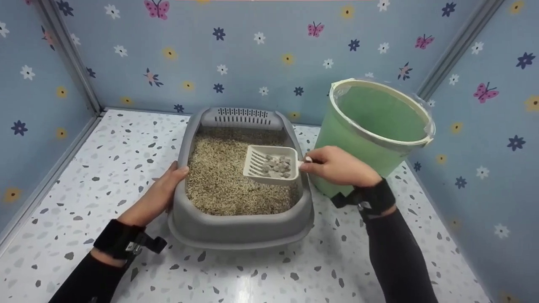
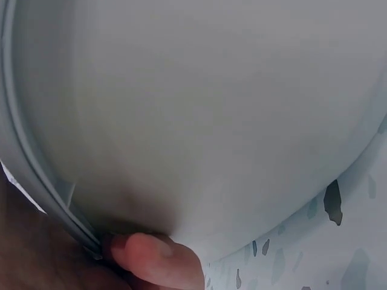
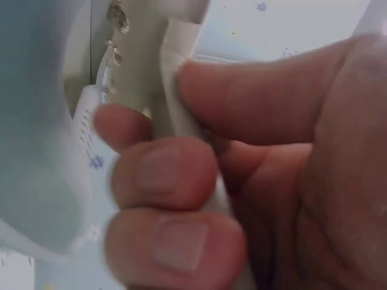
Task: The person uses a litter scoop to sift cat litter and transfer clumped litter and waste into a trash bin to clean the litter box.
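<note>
A grey litter box (image 1: 240,231) filled with tan granular cat litter (image 1: 223,181) stands on the floor. My left hand (image 1: 162,187) grips its left rim, thumb on top; the left wrist view shows fingertips (image 2: 154,257) curled under that rim, against the outer wall. In my right hand (image 1: 341,165) is the handle of a white slotted litter scoop (image 1: 257,179), held level above the right part of the litter. Several greyish clumps (image 1: 278,166) lie in the scoop. Seen from the right wrist, the fingers and thumb wrap the scoop handle (image 3: 181,109).
A green bucket (image 1: 332,130) with a pale taped rim stands close to the box's right side, behind my right hand. Flower-patterned panels (image 1: 252,54) enclose the back and both sides. Below is a white speckled floor (image 1: 105,168).
</note>
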### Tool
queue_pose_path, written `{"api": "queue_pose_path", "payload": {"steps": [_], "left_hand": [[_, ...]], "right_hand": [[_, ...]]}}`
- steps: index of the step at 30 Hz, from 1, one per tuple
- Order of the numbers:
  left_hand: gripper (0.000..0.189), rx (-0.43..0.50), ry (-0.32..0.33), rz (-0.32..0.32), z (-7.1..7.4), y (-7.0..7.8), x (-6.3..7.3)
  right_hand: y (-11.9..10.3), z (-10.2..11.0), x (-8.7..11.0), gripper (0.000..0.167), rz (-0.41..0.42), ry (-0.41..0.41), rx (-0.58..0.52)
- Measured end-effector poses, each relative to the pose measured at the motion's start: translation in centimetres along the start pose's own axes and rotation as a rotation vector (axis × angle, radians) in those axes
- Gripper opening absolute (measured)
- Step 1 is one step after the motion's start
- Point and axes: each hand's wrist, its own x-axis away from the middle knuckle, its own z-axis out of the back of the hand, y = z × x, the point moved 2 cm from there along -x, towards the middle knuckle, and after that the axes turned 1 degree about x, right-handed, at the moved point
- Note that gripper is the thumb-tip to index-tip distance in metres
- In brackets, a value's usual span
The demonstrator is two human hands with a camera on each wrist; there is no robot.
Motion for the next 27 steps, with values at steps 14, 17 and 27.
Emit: {"api": "queue_pose_path", "payload": {"steps": [14,17,27], "left_hand": [[0.101,0.007,0.005,-0.003,0.2,0.1,0.0],[0.101,0.026,0.007,-0.004,0.0,-0.1,0.0],[0.100,0.026,0.003,-0.007,0.1,-0.2,-0.1]], "right_hand": [[-1.2,-0.6,-0.9,0.039,0.031,0.029,-0.005],[-1.1,-0.7,-0.9,0.039,0.036,0.033,-0.009],[-1.2,0.2,-0.5,0.035,0.024,0.023,0.002]]}}
